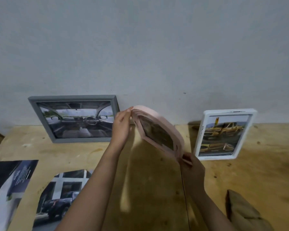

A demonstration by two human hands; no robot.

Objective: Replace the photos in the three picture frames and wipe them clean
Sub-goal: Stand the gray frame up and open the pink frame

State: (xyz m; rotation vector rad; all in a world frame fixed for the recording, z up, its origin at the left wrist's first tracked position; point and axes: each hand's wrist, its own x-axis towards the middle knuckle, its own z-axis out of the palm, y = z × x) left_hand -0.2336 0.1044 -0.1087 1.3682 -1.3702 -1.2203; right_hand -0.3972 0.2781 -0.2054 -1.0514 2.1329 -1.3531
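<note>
A: Where is the pink frame (158, 130)?
B: Lifted over the table (148, 180), between the grey frame (73, 119) and white frame (223, 134).
A: The hands?
B: The left hand (122, 125) pinches its far corner, the right hand (193, 169) grips its near corner.

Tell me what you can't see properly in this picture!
- Pink frame, head view: it is motion-blurred and turned edge-on, so its photo is unreadable.
- Right hand: its fingertips hide behind the frame's lower corner.
- Left photo on the table: cut off by the image's left and bottom edges.
- Truck photo: the left forearm covers its right side.
- Brown cloth: cut by the bottom edge.
</note>
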